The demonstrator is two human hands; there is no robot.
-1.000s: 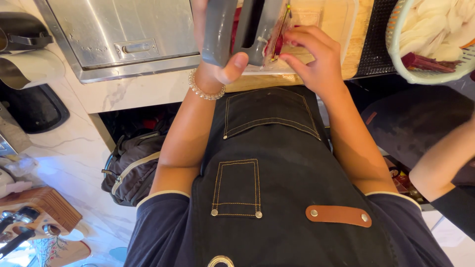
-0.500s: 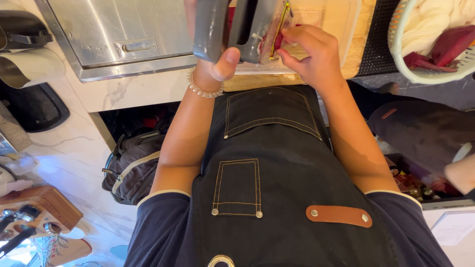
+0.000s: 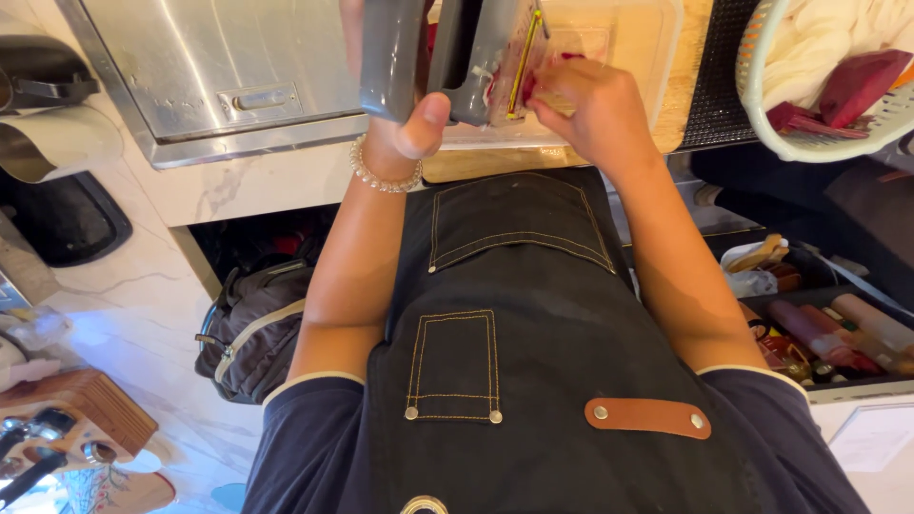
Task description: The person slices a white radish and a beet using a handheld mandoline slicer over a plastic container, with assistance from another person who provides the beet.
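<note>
We hold a grey slicer (image 3: 447, 57) above the wooden cutting board (image 3: 685, 86), its long axis running away from our body and its handle end pointing back toward us. Our left hand (image 3: 405, 119) is clamped around the handle. Our right hand (image 3: 586, 105) pinches something red against the slicer's blade side. Left of the board lies a steel lid (image 3: 219, 76); right of it, a basket (image 3: 819, 105).
</note>
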